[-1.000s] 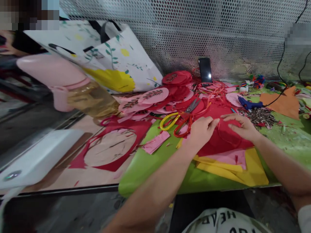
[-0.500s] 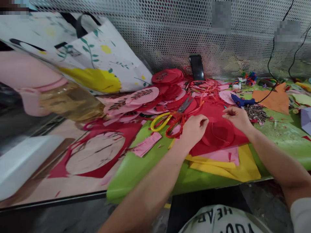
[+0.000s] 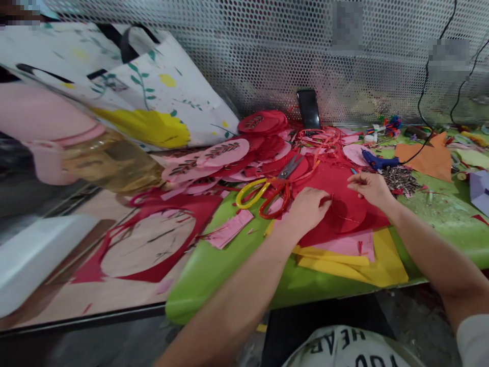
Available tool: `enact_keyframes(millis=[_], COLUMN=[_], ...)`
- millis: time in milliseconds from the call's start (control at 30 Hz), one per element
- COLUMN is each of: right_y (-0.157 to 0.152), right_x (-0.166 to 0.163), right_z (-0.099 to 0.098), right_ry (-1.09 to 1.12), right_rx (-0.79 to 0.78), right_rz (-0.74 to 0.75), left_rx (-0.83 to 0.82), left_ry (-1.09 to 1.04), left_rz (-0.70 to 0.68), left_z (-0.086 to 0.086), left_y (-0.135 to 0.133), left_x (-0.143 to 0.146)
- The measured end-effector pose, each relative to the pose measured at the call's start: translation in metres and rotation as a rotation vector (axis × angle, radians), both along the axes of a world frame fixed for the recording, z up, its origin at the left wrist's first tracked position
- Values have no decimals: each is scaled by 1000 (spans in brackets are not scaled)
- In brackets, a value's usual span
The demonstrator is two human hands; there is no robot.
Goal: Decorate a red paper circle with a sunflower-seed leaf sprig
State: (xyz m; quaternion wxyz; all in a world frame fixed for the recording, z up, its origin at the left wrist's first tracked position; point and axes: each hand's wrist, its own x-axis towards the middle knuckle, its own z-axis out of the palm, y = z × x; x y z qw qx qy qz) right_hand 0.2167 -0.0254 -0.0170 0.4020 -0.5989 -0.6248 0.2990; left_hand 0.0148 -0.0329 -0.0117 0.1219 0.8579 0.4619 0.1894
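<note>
Partly behind left fingers (image 3: 324, 195), a red disc (image 3: 348, 210).

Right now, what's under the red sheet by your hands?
Under the red sheet, a pink sheet and yellow sheets stick out along the near edge, over the green cover. What lies beneath the red sheet's middle is hidden.

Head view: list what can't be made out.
Head view:
Left hand: whether it grips the red disc, too small to tell.
Right hand: whether it pinches something thin, too small.
Pink-topped bottle: cut off by the left edge.
White box: likewise, and blurred.
Shirt lettering: cut off by the bottom edge.
</note>
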Motion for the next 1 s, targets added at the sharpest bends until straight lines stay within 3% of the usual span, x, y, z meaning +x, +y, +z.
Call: enact_keyframes(millis=[167, 267, 400, 500, 667, 900, 1000], right_y=[-1, 4, 19, 33, 53, 83, 88], right_x=[0, 7, 35, 61, 91, 99, 100], right_z=[2, 4, 16, 31, 41, 27, 24], right_ry=[-148, -198, -320, -526, -902, -1201, -1270], right_rx=[43, 87, 155, 129, -56, -258, -273], right_rz=[-6, -89, -260, -306, -283, -94, -54], left_rx=[27, 32, 46, 52, 47, 24, 17], left_ry=[-13, -12, -12, -10, 5, 36, 42], left_rz=[-1, -9, -23, -34, -26, -7, -10], left_z=[0, -1, -3, -2, 2, 2, 1], left_y=[-2, -1, 1, 2, 1, 2, 3], left_x=[1, 1, 1, 1, 1, 0, -1])
